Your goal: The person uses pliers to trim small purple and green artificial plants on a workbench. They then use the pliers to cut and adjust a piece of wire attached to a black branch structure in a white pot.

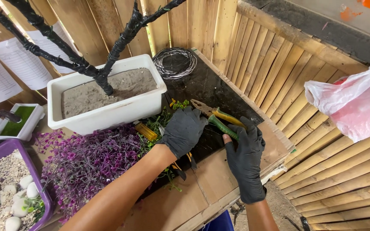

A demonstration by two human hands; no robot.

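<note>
Your right hand (pixel 246 149), in a black glove, is closed around the green and yellow handles of the pliers (pixel 214 114), which lie low over the dark part of the desk (pixel 219 92) with their metal tip pointing toward the white pot (pixel 108 112). Your left hand (pixel 183 130), also gloved, lies palm down with its fingers curled over green sprigs (pixel 161 122) just beside the pliers, and I cannot tell if it grips anything. Purple flowers (pixel 88 160) lie near your left arm, and a wire coil (pixel 175 63) sits behind the pot.
</note>
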